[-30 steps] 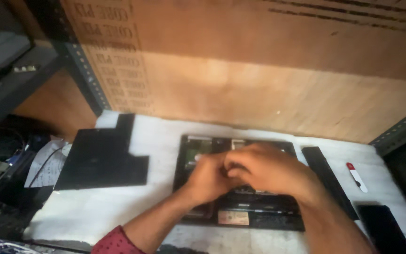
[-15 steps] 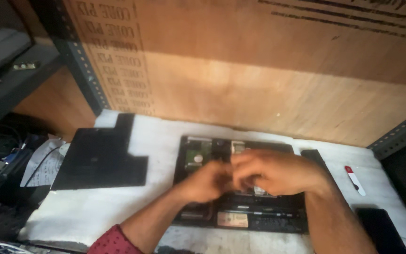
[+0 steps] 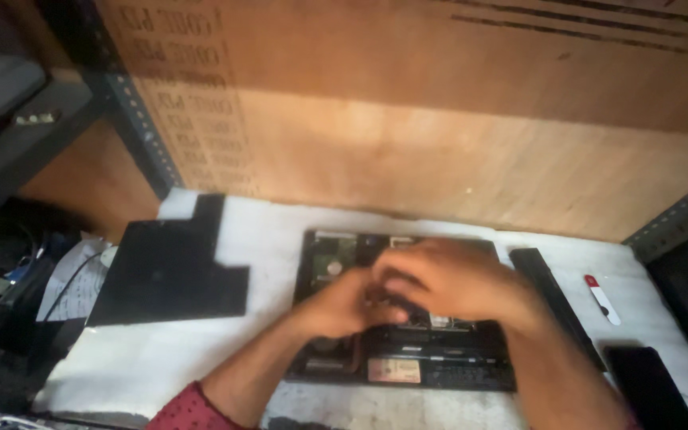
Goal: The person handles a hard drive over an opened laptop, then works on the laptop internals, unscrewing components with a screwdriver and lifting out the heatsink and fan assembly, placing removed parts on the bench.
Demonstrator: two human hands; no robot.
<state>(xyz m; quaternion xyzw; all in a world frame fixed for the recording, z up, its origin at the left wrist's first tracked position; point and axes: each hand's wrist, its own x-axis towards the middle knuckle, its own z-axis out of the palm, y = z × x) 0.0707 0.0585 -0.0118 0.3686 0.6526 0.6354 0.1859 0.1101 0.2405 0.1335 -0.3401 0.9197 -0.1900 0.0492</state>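
White padding covers the bench [image 3: 201, 366], which is set between dark metal shelf uprights and backed by a large brown cardboard box [image 3: 455, 119] with faint printed lettering down its left part. At the middle of the bench an opened laptop base [image 3: 408, 362] is laid flat, its inner parts bared; a pale rectangular label is seen near its front edge. Both hands are placed over its centre. The left hand [image 3: 344, 306] is curled with fingers drawn in, and the right hand [image 3: 447, 279] is bent over it, the two touching; motion blur hides what is pinched, so it cannot be told whether anything is gripped. Much of the base's middle is covered by them. A black L-shaped cover panel [image 3: 169, 275] is laid apart to the left. A long black bar [image 3: 555, 299] is set just beside the base's right edge, a small white and red stick [image 3: 603, 300] farther right, and a dark flat slab [image 3: 650, 386], cut off, at the lower right corner.
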